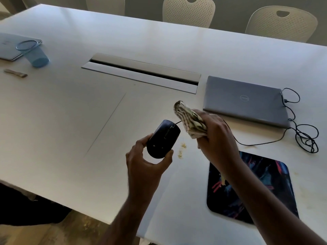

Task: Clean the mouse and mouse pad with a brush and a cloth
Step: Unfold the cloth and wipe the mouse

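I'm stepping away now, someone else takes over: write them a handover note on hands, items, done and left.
Left hand: grip on the mouse, lifted off the table.
Right hand: grip on the bunched cloth, beside the mouse.
Mouse pad lies at near right; brush lies far left.
Crumbs lie on the table.
Done: cannot tell.
Left: probably wipe the mouse, clean the pad, clear the crumbs.

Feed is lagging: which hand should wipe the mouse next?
Right. The right hand already grips the cloth, held just beside the mouse. The left hand is busy holding the mouse up off the table, so it should probably just steady it.
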